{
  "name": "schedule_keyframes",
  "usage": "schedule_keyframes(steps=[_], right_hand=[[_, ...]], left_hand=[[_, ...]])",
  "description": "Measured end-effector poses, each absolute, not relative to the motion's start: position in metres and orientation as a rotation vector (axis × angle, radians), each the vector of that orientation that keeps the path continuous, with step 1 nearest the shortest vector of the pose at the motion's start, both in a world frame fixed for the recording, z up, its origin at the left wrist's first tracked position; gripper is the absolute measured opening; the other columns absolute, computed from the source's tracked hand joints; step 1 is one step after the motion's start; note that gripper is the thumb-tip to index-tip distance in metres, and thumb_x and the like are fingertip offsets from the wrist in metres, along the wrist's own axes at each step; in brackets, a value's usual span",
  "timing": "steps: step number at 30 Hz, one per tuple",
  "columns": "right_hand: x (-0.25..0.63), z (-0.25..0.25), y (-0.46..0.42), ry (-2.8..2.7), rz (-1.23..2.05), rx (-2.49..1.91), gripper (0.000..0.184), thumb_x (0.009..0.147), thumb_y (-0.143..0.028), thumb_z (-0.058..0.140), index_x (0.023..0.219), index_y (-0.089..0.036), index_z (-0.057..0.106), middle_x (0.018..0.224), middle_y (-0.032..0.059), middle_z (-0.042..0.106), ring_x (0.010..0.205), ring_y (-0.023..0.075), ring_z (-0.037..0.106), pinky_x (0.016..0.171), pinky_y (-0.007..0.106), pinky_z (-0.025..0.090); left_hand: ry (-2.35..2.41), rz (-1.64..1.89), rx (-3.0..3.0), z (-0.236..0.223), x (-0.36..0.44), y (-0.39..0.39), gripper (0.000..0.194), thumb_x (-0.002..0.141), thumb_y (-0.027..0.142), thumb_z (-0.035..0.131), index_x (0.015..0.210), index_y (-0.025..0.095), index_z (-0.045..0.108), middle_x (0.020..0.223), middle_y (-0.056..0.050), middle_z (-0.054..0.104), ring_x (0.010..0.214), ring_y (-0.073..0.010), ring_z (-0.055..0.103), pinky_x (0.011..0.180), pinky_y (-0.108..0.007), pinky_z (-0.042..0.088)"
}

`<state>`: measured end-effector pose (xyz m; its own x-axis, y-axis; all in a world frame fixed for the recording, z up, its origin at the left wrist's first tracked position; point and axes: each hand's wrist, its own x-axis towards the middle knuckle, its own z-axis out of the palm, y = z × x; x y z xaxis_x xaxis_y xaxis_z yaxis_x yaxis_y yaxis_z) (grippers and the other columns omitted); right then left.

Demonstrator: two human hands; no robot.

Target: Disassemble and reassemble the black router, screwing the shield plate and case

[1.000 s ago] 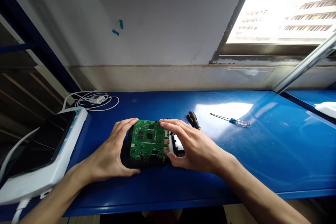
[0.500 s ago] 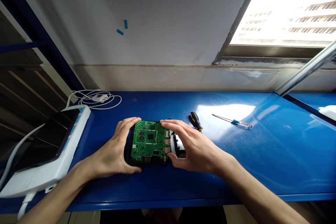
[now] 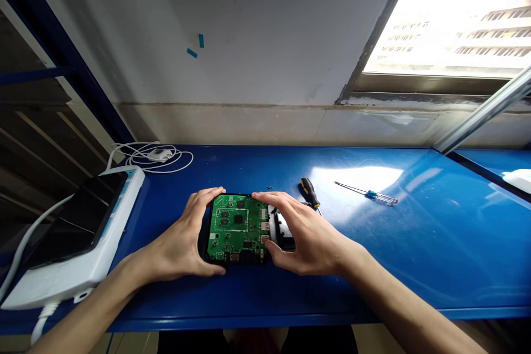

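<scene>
A green circuit board (image 3: 236, 227) lies in a black casing (image 3: 206, 251) on the blue bench (image 3: 373, 243). My left hand (image 3: 182, 243) curls round the casing's left side, thumb at the near edge and fingers at the far corner. My right hand (image 3: 305, 232) grips the right side, fingers over the board's far edge and thumb at the near corner. A black and white part (image 3: 281, 227) shows under my right palm.
A black-handled screwdriver (image 3: 309, 190) and a thin blue-handled screwdriver (image 3: 367, 193) lie right of the board. Small screws (image 3: 269, 187) sit behind it. A white power strip (image 3: 89, 265) with a dark phone (image 3: 78, 218) on it is at the left, a coiled white cable (image 3: 151, 156) behind.
The board and casing sit slightly nearer and flatter than before, with both hands still clasped round them. The view has shifted a little.
</scene>
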<state>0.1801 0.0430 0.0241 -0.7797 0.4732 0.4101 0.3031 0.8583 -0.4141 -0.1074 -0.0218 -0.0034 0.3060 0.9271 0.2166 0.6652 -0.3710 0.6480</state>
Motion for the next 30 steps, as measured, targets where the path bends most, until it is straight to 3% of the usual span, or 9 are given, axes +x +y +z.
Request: schedule_keyframes(steps=[8,15,20,30], right_hand=[[0.177,0.023,0.042,-2.517,0.532,-0.633,0.066,0.085,-0.027,0.068,0.144,-0.018,0.041,0.135,0.0136,0.063,0.122,0.0290,0.058,0.104,0.047,0.054],[0.176,0.023,0.043,-2.463,0.634,-0.650,0.058,0.086,-0.027,0.068,0.138,-0.020,0.045,0.133,0.0117,0.063,0.126,0.0266,0.056,0.107,0.045,0.051],[0.178,0.021,0.045,-2.415,0.665,-0.671,0.052,0.088,-0.027,0.067,0.135,-0.022,0.047,0.130,0.0099,0.063,0.123,0.0253,0.058,0.105,0.044,0.051],[0.178,0.019,0.046,-2.391,0.700,-0.684,0.047,0.090,-0.030,0.066,0.134,-0.024,0.049,0.129,0.0081,0.066,0.118,0.0240,0.062,0.102,0.043,0.052]], left_hand=[[1.349,0.680,2.219,-0.002,-0.109,-0.019,0.120,0.058,0.040,0.097,0.153,0.036,0.025,0.155,-0.012,0.032,0.147,-0.0414,0.033,0.120,-0.064,0.037],[1.347,0.691,2.173,-0.006,-0.107,-0.018,0.125,0.050,0.043,0.100,0.148,0.036,0.023,0.153,-0.011,0.030,0.149,-0.0403,0.029,0.120,-0.059,0.038],[1.406,0.619,2.135,-0.002,-0.105,-0.018,0.133,0.050,0.046,0.099,0.153,0.032,0.016,0.154,-0.013,0.029,0.149,-0.0417,0.028,0.122,-0.061,0.035],[1.420,0.502,2.072,0.014,-0.102,-0.020,0.125,0.051,0.044,0.100,0.148,0.032,0.021,0.152,-0.012,0.031,0.145,-0.0397,0.032,0.122,-0.062,0.034]])
